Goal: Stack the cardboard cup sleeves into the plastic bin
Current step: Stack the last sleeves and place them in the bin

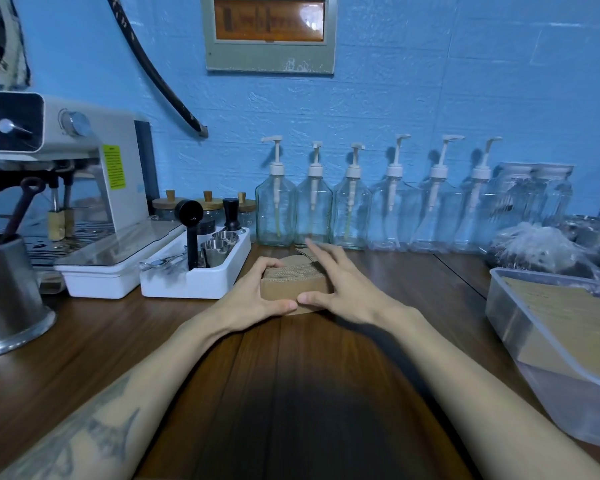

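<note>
A small coffee bar's prep corner.

An espresso machine [84, 174] stands at the left of the dark wooden surface [291, 375], with a white tray [194, 282] beside it holding a tamper [230, 213], a black scoop and small steel cups. Along the blue-painted wall [430, 81] runs a row of clear pump bottles [350, 206], the kind used for syrups, and little jars with wooden lids [207, 204]. A steel jug [7, 292] sits near the left edge, and a plastic bin [520, 327] of cardboard sleeves [568, 306] at the right.
</note>
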Tool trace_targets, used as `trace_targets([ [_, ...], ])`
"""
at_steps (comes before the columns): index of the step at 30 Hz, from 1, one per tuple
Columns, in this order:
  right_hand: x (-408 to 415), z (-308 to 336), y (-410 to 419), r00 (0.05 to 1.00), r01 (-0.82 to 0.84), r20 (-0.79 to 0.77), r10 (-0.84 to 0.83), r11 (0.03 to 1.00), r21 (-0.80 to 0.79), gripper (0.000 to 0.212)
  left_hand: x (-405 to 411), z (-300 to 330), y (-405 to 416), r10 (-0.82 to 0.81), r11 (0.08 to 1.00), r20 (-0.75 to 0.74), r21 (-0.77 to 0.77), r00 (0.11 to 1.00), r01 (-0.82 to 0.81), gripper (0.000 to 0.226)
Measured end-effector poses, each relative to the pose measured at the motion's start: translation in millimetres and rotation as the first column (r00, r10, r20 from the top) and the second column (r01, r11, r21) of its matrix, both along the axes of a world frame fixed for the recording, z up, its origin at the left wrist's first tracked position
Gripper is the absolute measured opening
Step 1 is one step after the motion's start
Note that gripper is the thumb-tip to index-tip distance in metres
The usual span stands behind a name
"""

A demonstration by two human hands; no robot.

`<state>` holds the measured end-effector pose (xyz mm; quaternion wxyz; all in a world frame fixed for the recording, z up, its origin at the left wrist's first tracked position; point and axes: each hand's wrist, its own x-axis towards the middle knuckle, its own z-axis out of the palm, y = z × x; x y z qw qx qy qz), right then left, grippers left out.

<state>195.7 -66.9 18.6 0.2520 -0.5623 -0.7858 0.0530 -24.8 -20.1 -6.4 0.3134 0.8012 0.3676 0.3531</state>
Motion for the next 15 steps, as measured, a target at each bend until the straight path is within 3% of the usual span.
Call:
trace_targets([
  [3, -7, -1, 1, 0.983, -0.025, 0.181, 0.015, 0.998, 0.050, 0.076, 1, 0, -1, 0.002, 1.000, 0.000, 0.002, 1.000, -0.002, 0.073],
  [9, -11, 6, 1, 0.980, 0.004, 0.200, -0.001, 1.000, -0.015, 0.063, 9, 0, -4, 0.001, 0.999, -0.068, 0.045, 0.998, 0.002, 0.086],
  [15, -10, 11, 3, 0.981, -0.069, 0.186, 0.061, 0.997, 0.041, 0.053, 7, 0, 1, -0.009, 0.999, -0.048, 0.032, 0.999, 0.011, 0.073],
])
